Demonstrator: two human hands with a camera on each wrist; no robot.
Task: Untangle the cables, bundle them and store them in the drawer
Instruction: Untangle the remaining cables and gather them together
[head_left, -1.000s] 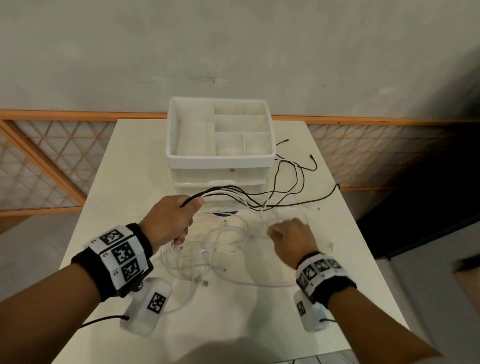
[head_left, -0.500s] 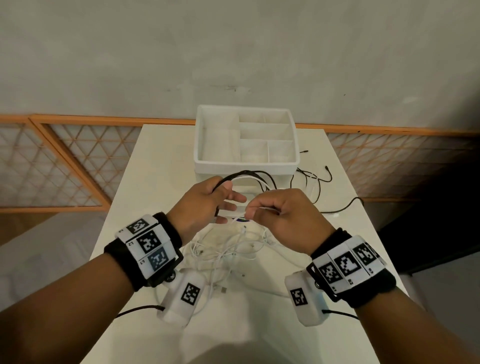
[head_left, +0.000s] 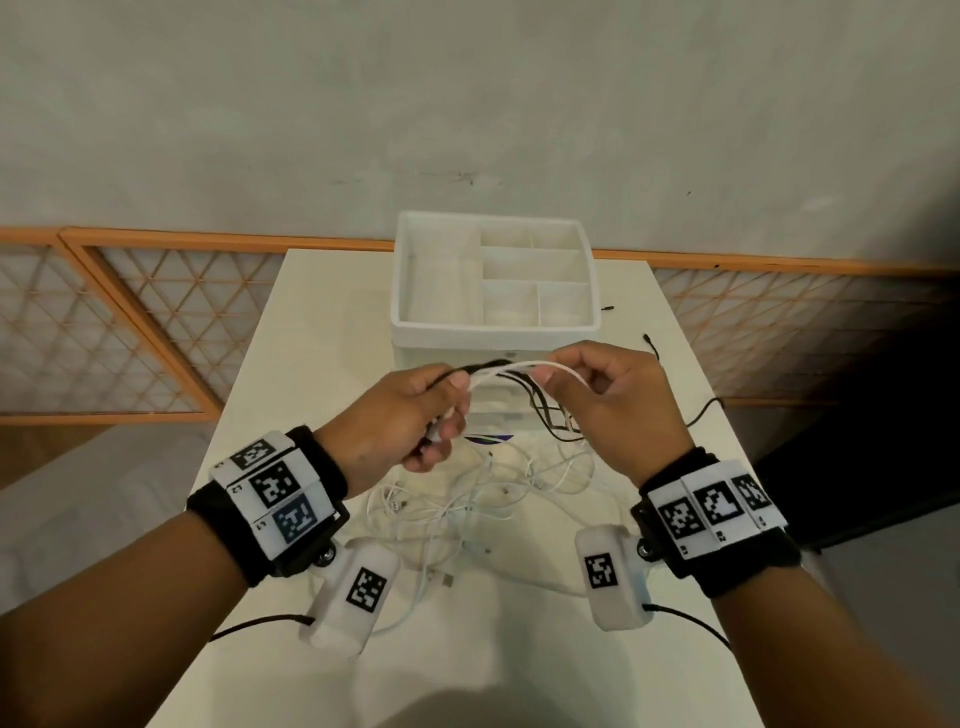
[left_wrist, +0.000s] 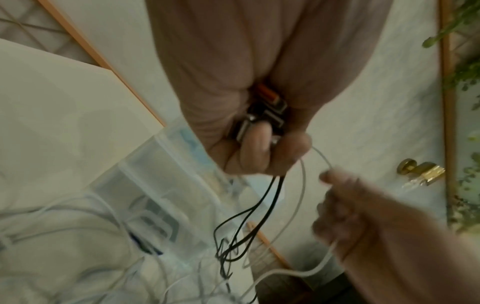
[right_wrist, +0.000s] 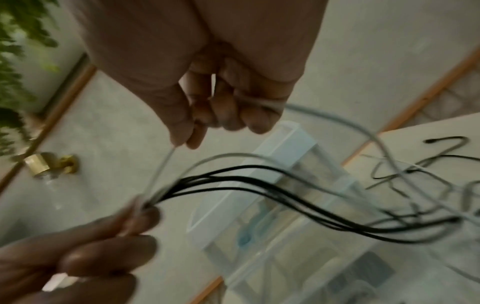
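My left hand (head_left: 415, 410) is raised above the table and grips a bunch of black cables (right_wrist: 259, 183) with their plugs (left_wrist: 262, 115) inside the fist. My right hand (head_left: 597, 395) pinches a white cable (head_left: 519, 366) that runs from the left hand's fist. In the right wrist view the white cable (right_wrist: 161, 170) leaves my thumb and forefinger. A tangle of white cables (head_left: 467, 509) lies on the table beneath both hands. The white drawer unit (head_left: 493, 332) stands just behind my hands, its drawer fronts mostly hidden by them.
The white table (head_left: 311, 322) is narrow, with edges close on both sides. The unit's top tray (head_left: 410, 291) has several compartments. Black cable ends (head_left: 706, 408) trail off to the right of the unit. An orange lattice railing (head_left: 130, 322) runs behind the table.
Both hands rose from the table. The right hand left the white tangle, came up beside the left hand and took hold of a white cable, then drew slightly away to the right.
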